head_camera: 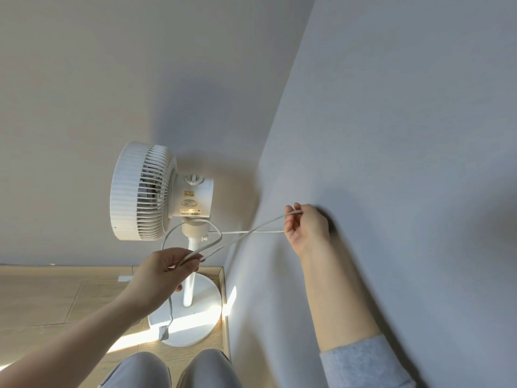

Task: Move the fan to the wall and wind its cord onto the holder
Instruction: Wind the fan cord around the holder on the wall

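White plastic throughout — fan [156,191] standing in the room corner, round base [193,312] on the wood-look floor [42,298] close against the skirting, head turned left, motor housing toward the right-hand wall [405,135]; placed so, apparently, to satisfy the first half of the task. Cord [246,232] not yet wound: stretched in two strands across the gap between pole [190,275] and wall, crossing near the neck of the fan. Right hand [306,228] raised beside the wall, fingers closed on a folded bend of the cord, pulling it out taut — likely to take out slack and measure a loop. Left hand [165,273] lower, in front of the pole, fingers curled shut around another loop, with the plug end [163,333] dangling below it over the base; held thus, probably, to keep the free end from dragging or tangling. Holder itself hard to make out — possibly the small knob on the neck below the housing, though impossible to say for certain. Knees [167,371] at the bottom edge, suggesting a crouch close to the work. Winding judged barely begun; main risk a twist where the strands cross.
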